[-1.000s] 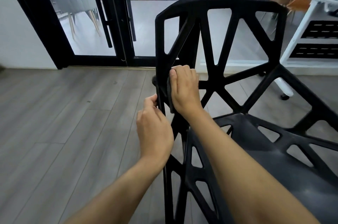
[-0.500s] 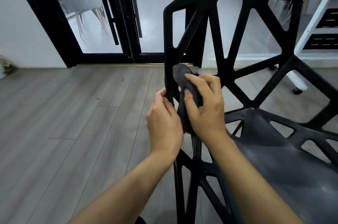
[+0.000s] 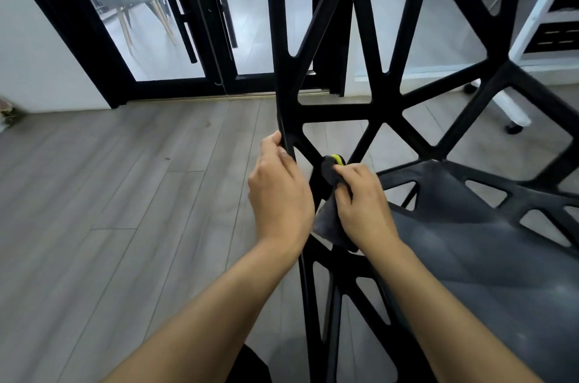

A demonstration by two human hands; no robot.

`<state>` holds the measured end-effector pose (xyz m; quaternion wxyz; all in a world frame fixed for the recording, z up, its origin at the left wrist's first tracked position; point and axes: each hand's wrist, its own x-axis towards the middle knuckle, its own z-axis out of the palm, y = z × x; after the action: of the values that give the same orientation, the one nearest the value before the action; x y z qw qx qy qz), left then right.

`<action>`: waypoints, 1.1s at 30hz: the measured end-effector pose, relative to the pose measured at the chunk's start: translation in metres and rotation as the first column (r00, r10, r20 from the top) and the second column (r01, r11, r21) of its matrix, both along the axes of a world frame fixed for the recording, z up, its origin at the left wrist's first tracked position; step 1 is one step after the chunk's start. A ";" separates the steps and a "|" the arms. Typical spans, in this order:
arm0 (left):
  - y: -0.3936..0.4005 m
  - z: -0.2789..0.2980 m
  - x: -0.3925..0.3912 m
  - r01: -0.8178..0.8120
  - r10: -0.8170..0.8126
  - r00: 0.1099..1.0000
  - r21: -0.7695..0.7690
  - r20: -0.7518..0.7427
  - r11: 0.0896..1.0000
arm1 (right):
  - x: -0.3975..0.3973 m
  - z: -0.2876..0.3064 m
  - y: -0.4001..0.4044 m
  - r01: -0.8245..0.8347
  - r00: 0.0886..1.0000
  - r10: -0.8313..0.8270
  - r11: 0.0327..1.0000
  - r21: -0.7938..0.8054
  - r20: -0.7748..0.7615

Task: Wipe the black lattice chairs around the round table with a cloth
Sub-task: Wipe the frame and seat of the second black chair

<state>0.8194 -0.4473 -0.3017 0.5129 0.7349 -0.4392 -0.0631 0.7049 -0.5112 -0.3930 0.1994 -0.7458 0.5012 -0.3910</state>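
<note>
Chair (image 3: 388, 107): black lattice frame standing on the grey floor (image 3: 131, 194), its back towards the glass doors (image 3: 175, 22) and its seat running off to the right; the left rim of the back rises just past the left fingertips.
Left hand (image 3: 280, 194): fingers curled round that rim at the point where the back meets the seat, thumb up along the edge. I judge it is there to brace the chair so it does not rock or slide under the rubbing.
Right hand (image 3: 363, 204): just beside the left, fingers bent and clamped on the cloth, knuckles over the lower diagonal bar.
Cloth (image 3: 330, 219): dark grey with a bit of yellow at the top, bunched under the right fingertips and pressed to the bar; a loose flap hangs below the palm. Bunching seems to make a small pad that fits the narrow bars and the tight corners between them.
Step in hand: wiping the low joint of the back, near the seat's rear corner.
Seat (image 3: 470, 241): to the right of the right fingers, with a greyish film that looks like dust, so it likely wants wiping too.
Round table: not in view; a white desk leg (image 3: 539, 16) stands well beyond the fingers, upper right.
</note>
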 end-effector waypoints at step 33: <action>-0.002 -0.002 0.002 0.007 -0.007 1.000 -0.047 -0.002 0.999 | -0.004 0.026 -0.016 0.163 0.912 0.003 0.914 0.371 -0.410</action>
<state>0.8218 -0.4490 -0.3032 0.5302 0.7211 -0.4425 -0.0553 0.7006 -0.5275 -0.3675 0.2228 -0.7322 0.6309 -0.1273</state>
